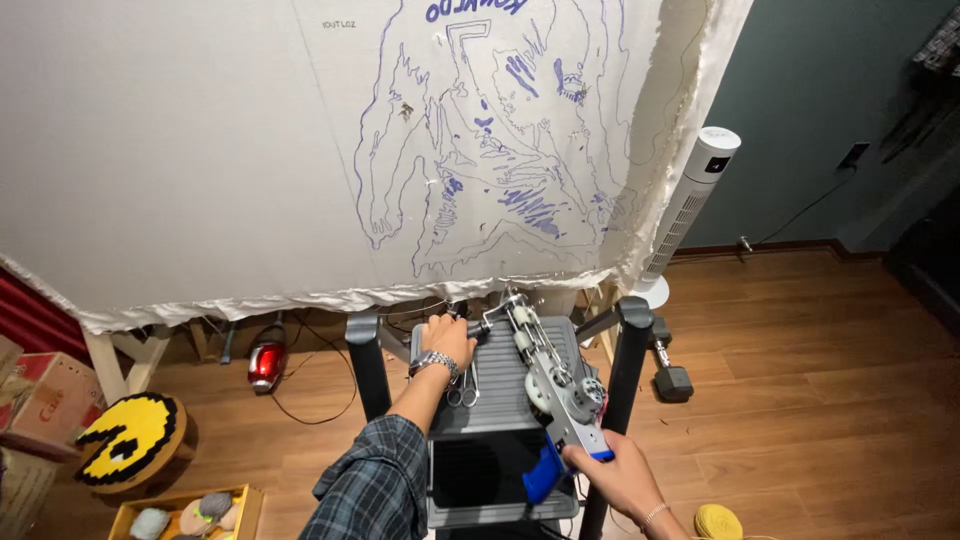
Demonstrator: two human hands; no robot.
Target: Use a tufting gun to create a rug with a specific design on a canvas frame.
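A grey tufting gun (pixel 548 372) with a blue handle lies on the top of a grey step stool (pixel 500 400), its needle end pointing toward the stretched white cloth (pixel 300 150). My right hand (pixel 612 472) grips the gun at its blue handle. My left hand (pixel 448 340), with a metal watch on the wrist and a plaid sleeve behind it, rests at the stool's far left corner, close to the gun's front handle. A pair of small scissors (pixel 462 390) lies on the stool just below that hand.
The cloth carries a blue line drawing and hangs on a wooden frame. A white tower fan (pixel 692 200) stands at right, a dumbbell (pixel 670 375) by the stool, a red tool (pixel 267 362) on the floor. A yellow round rug piece (pixel 132 438) and a yarn box (pixel 190 512) sit at left.
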